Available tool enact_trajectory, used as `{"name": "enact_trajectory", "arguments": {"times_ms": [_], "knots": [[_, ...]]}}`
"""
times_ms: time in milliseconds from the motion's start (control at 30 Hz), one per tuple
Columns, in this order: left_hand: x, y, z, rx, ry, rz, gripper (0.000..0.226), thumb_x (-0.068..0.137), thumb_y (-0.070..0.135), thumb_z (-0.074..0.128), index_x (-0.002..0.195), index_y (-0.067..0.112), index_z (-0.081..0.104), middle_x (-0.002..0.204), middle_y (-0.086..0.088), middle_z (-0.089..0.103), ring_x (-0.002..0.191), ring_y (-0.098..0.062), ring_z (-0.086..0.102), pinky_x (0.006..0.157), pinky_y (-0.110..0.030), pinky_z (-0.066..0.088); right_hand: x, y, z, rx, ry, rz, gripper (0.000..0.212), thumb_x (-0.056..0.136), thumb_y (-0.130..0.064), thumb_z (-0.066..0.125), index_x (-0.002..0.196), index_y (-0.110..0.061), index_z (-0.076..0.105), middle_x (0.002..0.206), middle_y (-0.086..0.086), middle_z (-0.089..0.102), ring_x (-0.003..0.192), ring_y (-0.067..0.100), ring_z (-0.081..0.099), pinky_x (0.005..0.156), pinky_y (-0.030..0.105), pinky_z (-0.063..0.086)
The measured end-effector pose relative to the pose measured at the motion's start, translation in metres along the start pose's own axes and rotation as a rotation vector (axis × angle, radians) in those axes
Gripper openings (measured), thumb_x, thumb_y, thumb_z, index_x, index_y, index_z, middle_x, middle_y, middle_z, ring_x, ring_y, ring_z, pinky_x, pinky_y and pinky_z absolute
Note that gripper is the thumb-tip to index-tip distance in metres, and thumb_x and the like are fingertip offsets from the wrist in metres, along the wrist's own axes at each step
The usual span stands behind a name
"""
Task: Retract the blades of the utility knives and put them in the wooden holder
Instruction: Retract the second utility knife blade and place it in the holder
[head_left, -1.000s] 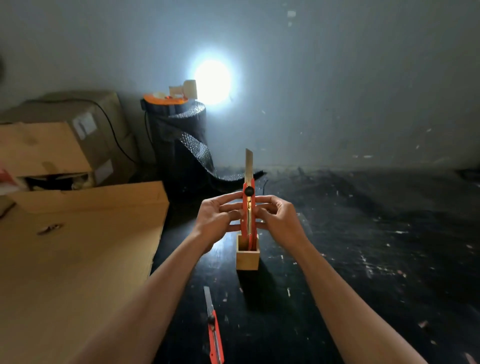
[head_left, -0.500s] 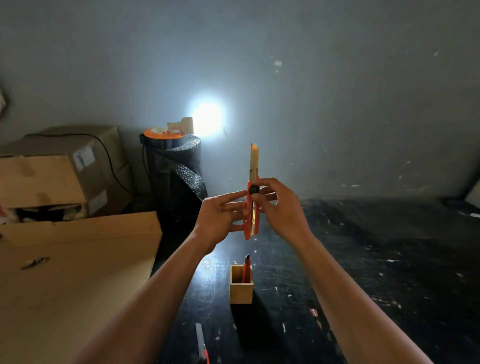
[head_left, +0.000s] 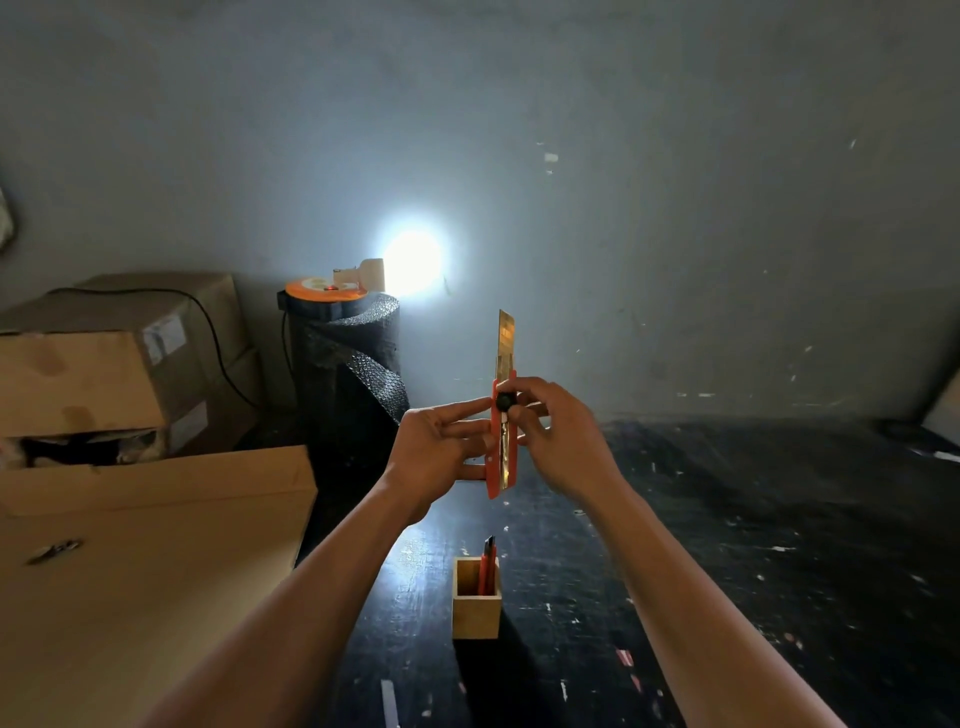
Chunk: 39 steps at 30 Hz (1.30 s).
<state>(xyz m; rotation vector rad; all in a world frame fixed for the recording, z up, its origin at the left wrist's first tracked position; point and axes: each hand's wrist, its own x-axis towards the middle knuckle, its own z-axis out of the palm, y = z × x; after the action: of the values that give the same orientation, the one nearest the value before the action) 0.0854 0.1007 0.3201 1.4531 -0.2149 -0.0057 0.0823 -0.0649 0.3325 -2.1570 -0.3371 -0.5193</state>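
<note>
I hold a red utility knife (head_left: 503, 447) upright in the air, its long blade (head_left: 505, 340) sticking out above the handle. My left hand (head_left: 439, 454) grips the handle from the left. My right hand (head_left: 558, 441) grips it from the right, thumb on the black lock knob (head_left: 505, 400). Below on the dark table stands the small wooden holder (head_left: 475, 610) with one red knife (head_left: 487, 564) standing in it. The blade tip of another knife (head_left: 389, 701) lies on the table at the bottom edge.
A large flat cardboard sheet (head_left: 145, 561) covers the left. Behind it are stacked cardboard boxes (head_left: 104, 364) and a black bubble-wrap roll (head_left: 350, 374) topped by an orange reel. A bright light (head_left: 413, 257) shines on the grey wall. The black table (head_left: 727, 545) spreads to the right.
Both hands have raised the knife from just above the holder to well above it. The view has tilted up, so the knife lying on the table is nearly out of frame.
</note>
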Motion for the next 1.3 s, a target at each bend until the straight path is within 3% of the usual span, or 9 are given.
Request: {"name": "enact_trajectory", "arguments": {"times_ms": [100, 200, 400, 600, 700, 833, 1000, 1167, 1300], "knots": [[0.004, 0.004, 0.0, -0.024, 0.015, -0.008, 0.045, 0.088, -0.014, 0.069, 0.129, 0.005, 0.071, 0.104, -0.02, 0.081, 0.09, -0.04, 0.08, 0.081, -0.06, 0.063, -0.002, -0.001, -0.001, -0.01, -0.02, 0.006, 0.026, 0.103, -0.018, 0.054, 0.109, -0.043, 0.054, 0.128, -0.001, 0.064, 0.096, 0.009, 0.056, 0.066, 0.004, 0.038], [0.009, 0.008, -0.002, -0.026, 0.028, -0.008, 0.046, 0.088, -0.015, 0.068, 0.129, 0.006, 0.071, 0.105, -0.018, 0.081, 0.09, -0.039, 0.08, 0.079, -0.056, 0.064, -0.006, 0.0, 0.0, 0.004, -0.043, 0.015, 0.024, 0.102, -0.017, 0.056, 0.113, -0.039, 0.058, 0.129, -0.003, 0.065, 0.1, 0.008, 0.056, 0.075, 0.005, 0.038], [0.013, 0.012, -0.002, -0.059, 0.042, -0.029, 0.045, 0.089, -0.015, 0.066, 0.128, 0.007, 0.072, 0.104, -0.016, 0.082, 0.088, -0.033, 0.081, 0.076, -0.048, 0.066, -0.015, 0.001, 0.001, 0.039, -0.079, 0.041, 0.024, 0.1, -0.016, 0.061, 0.119, -0.03, 0.065, 0.125, -0.006, 0.067, 0.11, 0.014, 0.064, 0.099, 0.034, 0.05], [0.014, 0.015, -0.001, -0.027, 0.051, -0.03, 0.046, 0.089, -0.015, 0.067, 0.129, 0.006, 0.071, 0.1, -0.013, 0.083, 0.083, -0.027, 0.082, 0.067, -0.039, 0.066, -0.022, 0.002, 0.001, -0.001, -0.123, 0.037, 0.022, 0.098, -0.015, 0.063, 0.114, -0.031, 0.065, 0.113, -0.016, 0.062, 0.095, 0.001, 0.058, 0.072, 0.002, 0.037], [0.013, 0.014, 0.001, -0.02, 0.042, -0.017, 0.047, 0.089, -0.015, 0.067, 0.131, 0.005, 0.069, 0.101, -0.014, 0.082, 0.083, -0.025, 0.082, 0.064, -0.037, 0.066, -0.025, 0.001, 0.002, 0.005, -0.11, 0.026, 0.024, 0.097, -0.018, 0.065, 0.108, -0.038, 0.06, 0.108, -0.021, 0.059, 0.087, -0.007, 0.057, 0.07, 0.001, 0.037], [0.013, 0.017, 0.002, -0.029, 0.037, -0.004, 0.048, 0.089, -0.016, 0.067, 0.133, 0.004, 0.068, 0.103, -0.013, 0.082, 0.082, -0.025, 0.082, 0.063, -0.036, 0.066, -0.025, 0.002, 0.006, 0.006, -0.09, 0.026, 0.024, 0.097, -0.019, 0.066, 0.116, -0.033, 0.061, 0.118, -0.014, 0.064, 0.097, 0.0, 0.058, 0.078, 0.004, 0.038], [0.01, 0.018, 0.003, -0.032, 0.026, 0.005, 0.049, 0.088, -0.015, 0.069, 0.132, 0.006, 0.068, 0.103, -0.013, 0.082, 0.084, -0.027, 0.082, 0.065, -0.037, 0.066, -0.026, 0.001, 0.008, 0.064, -0.02, 0.071, 0.021, 0.091, -0.032, 0.072, 0.106, -0.031, 0.057, 0.099, -0.023, 0.063, 0.086, -0.002, 0.063, 0.075, 0.007, 0.044], [0.01, 0.019, 0.0, -0.028, 0.036, 0.012, 0.048, 0.089, -0.014, 0.069, 0.132, 0.007, 0.068, 0.1, -0.009, 0.083, 0.083, -0.024, 0.082, 0.065, -0.037, 0.066, -0.029, 0.002, 0.008, 0.047, -0.038, 0.016, 0.024, 0.095, -0.026, 0.067, 0.118, -0.033, 0.064, 0.111, -0.021, 0.066, 0.095, -0.004, 0.062, 0.089, 0.016, 0.046], [0.01, 0.018, 0.001, -0.025, 0.031, 0.003, 0.048, 0.088, -0.014, 0.069, 0.132, 0.006, 0.068, 0.102, -0.012, 0.082, 0.083, -0.025, 0.082, 0.065, -0.037, 0.066, -0.027, 0.002, 0.009, 0.042, -0.016, 0.061, 0.018, 0.092, -0.032, 0.07, 0.105, -0.031, 0.058, 0.097, -0.023, 0.062, 0.082, -0.01, 0.059, 0.074, 0.005, 0.04]]}}
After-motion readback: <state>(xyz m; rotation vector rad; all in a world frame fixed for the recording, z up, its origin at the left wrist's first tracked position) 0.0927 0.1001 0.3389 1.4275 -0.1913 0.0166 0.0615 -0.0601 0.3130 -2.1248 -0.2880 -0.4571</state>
